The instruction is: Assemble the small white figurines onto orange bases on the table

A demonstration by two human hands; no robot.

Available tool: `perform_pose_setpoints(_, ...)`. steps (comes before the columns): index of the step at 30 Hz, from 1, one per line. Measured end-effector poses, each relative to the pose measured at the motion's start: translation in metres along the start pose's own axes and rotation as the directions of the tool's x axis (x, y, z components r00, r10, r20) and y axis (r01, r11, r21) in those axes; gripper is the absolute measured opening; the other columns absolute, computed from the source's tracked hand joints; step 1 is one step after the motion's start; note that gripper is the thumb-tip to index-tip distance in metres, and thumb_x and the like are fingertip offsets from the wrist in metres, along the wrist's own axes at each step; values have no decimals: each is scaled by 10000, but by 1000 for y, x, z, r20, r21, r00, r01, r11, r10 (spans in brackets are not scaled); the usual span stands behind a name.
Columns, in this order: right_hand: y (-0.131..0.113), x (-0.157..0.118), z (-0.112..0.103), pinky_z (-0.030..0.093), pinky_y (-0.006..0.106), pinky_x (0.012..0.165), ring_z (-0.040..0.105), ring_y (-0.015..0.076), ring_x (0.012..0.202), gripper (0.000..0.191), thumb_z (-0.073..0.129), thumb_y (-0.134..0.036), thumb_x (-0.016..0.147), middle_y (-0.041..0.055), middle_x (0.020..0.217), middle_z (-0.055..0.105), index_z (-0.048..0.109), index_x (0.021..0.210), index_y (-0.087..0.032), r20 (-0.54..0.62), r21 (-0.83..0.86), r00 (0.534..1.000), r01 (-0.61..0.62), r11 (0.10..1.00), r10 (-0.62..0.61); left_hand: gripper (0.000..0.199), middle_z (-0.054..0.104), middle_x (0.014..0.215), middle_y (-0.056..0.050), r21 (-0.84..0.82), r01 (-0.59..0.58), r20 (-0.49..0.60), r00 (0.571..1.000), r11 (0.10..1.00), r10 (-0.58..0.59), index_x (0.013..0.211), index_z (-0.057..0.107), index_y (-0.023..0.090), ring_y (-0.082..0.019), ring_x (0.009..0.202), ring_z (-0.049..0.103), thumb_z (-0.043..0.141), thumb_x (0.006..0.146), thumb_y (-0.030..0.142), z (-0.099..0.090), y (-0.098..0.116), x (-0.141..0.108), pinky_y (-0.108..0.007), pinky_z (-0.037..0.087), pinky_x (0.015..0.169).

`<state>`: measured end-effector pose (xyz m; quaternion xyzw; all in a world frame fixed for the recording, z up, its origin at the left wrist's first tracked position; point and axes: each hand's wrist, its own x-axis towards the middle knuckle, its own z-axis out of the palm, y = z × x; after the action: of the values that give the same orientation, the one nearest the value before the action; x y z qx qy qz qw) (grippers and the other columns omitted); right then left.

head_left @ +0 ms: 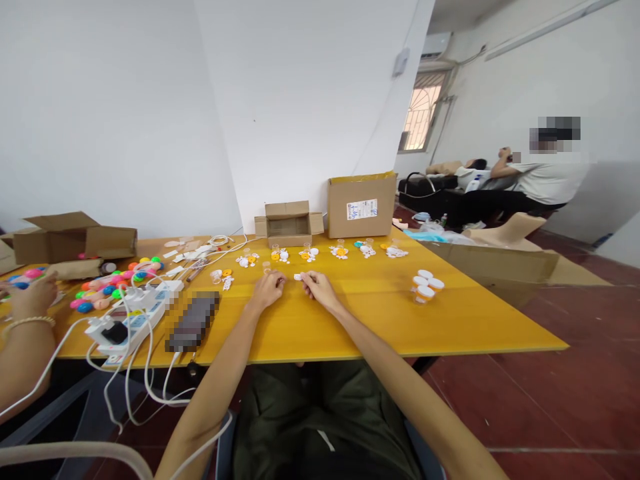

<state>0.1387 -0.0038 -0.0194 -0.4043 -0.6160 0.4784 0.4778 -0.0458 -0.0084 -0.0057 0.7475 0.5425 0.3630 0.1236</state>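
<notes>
My right hand (pixel 319 291) pinches a small white piece (pixel 298 276) with dark marks, just above the yellow table (pixel 395 323). Facing it, my left hand (pixel 270 289) has its fingers curled together; whatever they hold, if anything, is hidden. Just behind the left hand stands a small clear cup (pixel 267 267). Farther back runs a row of small piles, each with white pieces, a coloured lid and a clear cup, such as the white pieces (pixel 367 251) and the orange lid (pixel 341 253). Another pile of white pieces (pixel 227 283) lies left of my left hand.
Several white-lidded jars (pixel 424 293) stand together at the right. An open carton (pixel 289 230) and a taller box (pixel 363 208) are at the back. Leftward lie a phone (pixel 194 321), a power strip (pixel 143 317), cables, colourful balls (pixel 107 290) and a co-worker's hand (pixel 33 297).
</notes>
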Motion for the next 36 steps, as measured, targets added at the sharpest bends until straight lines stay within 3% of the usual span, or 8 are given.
perform_pose_setpoints(6,9,4,0,451,195,393,557,102,448,295,649,-477,767,-25,574,611,564,675,-210,8,34,1000,24,999,-24,235,719,1018,-77,293,72,53,994,953,-91,885,729,230,-231,987,662,511,869,144,-9,3,-4,-325,496,867)
perform_pose_setpoints(14,18,9,-1,518,219,454,632,128,524,249,722,-423,723,10,636,677,621,703,-196,12,108,1000,8,994,-9,209,699,1048,-104,327,51,-119,993,944,-12,878,724,229,-267,1069,641,538,859,137,-8,-13,-3,-363,501,926)
perform_pose_setpoints(18,20,10,-1,535,240,479,645,141,538,267,758,-430,698,18,648,691,636,712,-193,18,135,1000,16,991,-18,175,707,994,-81,161,-38,-163,984,986,65,889,726,226,-243,1014,647,552,885,204,-4,-9,-1,-358,506,919)
perform_pose_setpoints(21,20,11,-2,532,240,484,652,146,549,268,775,-424,674,22,659,700,652,728,-192,9,150,1000,28,988,-30,215,734,902,-51,-65,-105,-39,994,992,102,924,738,216,-211,888,654,583,906,363,2,-1,1,-333,520,849)
perform_pose_setpoints(26,16,11,-3,577,266,567,695,168,642,266,795,-395,638,24,711,719,675,770,-197,19,188,997,73,979,-78,277,765,869,-43,-364,-64,127,985,929,118,927,749,193,-196,807,670,653,848,441,13,5,3,-315,520,787)
perform_pose_setpoints(32,17,11,-3,579,260,578,699,169,698,232,775,-369,669,29,767,729,685,808,-206,58,156,993,96,983,-106,232,765,839,-41,-453,20,128,991,892,43,836,730,186,-185,793,677,732,766,406,14,0,6,-292,512,749)
perform_pose_setpoints(36,18,10,-2,532,233,493,668,157,634,184,720,-373,730,24,741,718,681,799,-206,59,73,994,90,993,-94,211,755,804,-31,-478,40,124,992,877,22,805,719,188,-177,777,675,755,735,384,14,1,6,-282,512,725)
